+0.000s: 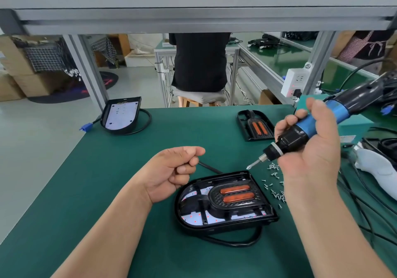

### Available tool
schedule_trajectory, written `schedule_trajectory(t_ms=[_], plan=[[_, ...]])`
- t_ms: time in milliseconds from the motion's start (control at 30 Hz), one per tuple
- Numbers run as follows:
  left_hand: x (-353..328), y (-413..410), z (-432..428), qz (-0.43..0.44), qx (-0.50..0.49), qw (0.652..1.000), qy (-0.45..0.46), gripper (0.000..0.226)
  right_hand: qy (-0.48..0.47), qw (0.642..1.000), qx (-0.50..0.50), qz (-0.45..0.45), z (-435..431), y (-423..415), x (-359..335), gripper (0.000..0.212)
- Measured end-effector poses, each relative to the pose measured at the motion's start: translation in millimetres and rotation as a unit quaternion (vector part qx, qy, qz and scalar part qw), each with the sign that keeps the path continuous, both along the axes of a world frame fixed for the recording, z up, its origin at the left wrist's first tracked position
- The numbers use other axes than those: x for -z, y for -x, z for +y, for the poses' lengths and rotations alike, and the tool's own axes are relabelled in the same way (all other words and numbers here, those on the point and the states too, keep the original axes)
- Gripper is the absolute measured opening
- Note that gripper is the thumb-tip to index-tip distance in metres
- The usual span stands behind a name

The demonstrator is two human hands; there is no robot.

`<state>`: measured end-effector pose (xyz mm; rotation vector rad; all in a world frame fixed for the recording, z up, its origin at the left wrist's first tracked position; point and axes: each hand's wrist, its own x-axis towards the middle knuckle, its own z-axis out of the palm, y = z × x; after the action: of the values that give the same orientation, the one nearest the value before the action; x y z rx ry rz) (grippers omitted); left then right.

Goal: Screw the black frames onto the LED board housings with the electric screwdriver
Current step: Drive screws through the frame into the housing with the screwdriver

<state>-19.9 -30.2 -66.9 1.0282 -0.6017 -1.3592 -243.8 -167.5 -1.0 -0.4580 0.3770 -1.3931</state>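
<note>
- The right hand is gripping the electric screwdriver, its bit tilting down-left in the air.
- The left hand is hovering with fingers curled; whether it is pinching anything cannot be told.
- The black frame is sitting in the LED board housing, lying between and just below both hands.
- Screws are lying just right of it.

Cut off at right edge: electric screwdriver rear. Cannot tell whether curled left hand pinches anything. Cable partly under LED board housing.
</note>
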Motion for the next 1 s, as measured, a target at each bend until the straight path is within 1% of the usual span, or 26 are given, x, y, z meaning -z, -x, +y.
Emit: schedule_trajectory(t_ms=[100, 267, 433, 533, 600, 833, 1000], plan=[[0, -2, 1, -0.012, 0.016, 1.0, 0.006, 0.022, 0.002, 1.0, -0.014, 0.0, 5, -6, 4, 0.018], [-3, -3, 2, -0.042, 0.055, 0.998, 0.014, 0.02, 0.016, 0.999, -0.02, -0.019, 14, -13, 8, 0.028], [-6, 4, 3, -0.07, 0.089, 0.993, 0.006, 0.013, 0.031, 0.998, -0.041, -0.024, 17, -20, 6, 0.018], [-6, 15, 2, -0.086, 0.109, 0.99, 0.0, 0.007, 0.028, 0.998, -0.05, -0.036, 20, -24, 9, 0.018], [-6, 24, 0, -0.098, 0.118, 0.988, -0.004, 0.008, 0.03, 0.998, -0.048, -0.04, 21, -26, 11, 0.018], [-8, 31, -3, -0.121, 0.109, 0.987, -0.016, 0.012, 0.032, 0.998, -0.03, -0.037, 19, -28, 14, 0.014], [-9, 32, -2, -0.112, 0.107, 0.988, -0.014, 0.013, 0.035, 0.999, -0.023, -0.035, 21, -28, 16, 0.019]])
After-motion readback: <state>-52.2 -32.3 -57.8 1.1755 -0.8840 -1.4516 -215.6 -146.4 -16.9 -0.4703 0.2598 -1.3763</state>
